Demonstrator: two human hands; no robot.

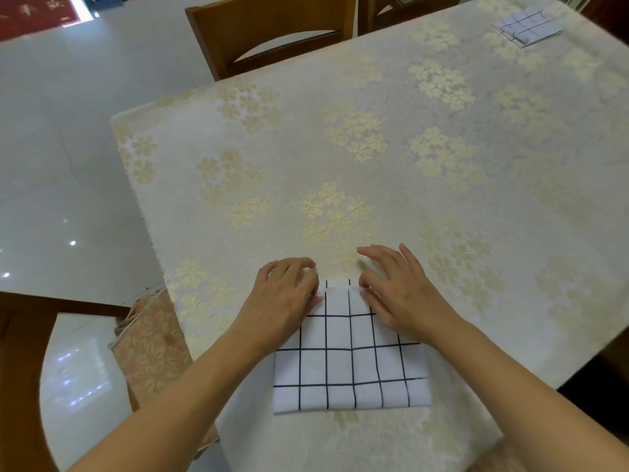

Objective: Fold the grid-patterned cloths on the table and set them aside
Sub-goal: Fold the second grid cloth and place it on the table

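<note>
1. Two bare forearms are seen reaching in from the bottom edge toward a white grid-patterned cloth (350, 366) that lies folded near the table's near edge.
2. That cloth's far edge is held at its left corner by the left hand (289, 294), whose fingers are curled, with the thumb and fingertips pinching the fabric.
3. The right hand (398, 291) is laid over the cloth's far right corner, fingers loosely spread and bent; whether fabric is pinched beneath it cannot be told.
4. A narrow strip of the lower layer is shown just beyond the folded top layer, between the two hands.
5. The table (442, 148) is covered by a cream tablecloth with gold flower clusters, and the broad stretch beyond the hands carries nothing.
6. A second grid cloth (527, 25), already folded small, is set at the far right corner, well apart from the hands.
7. A peach floral fabric (153, 345) is seen hanging at the table's left edge, beside the left forearm.
8. A wooden chair (272, 32) is pushed against the far side, with part of another beside it.
9. Glossy pale floor tiles (68, 165) are seen left of the table.
</note>
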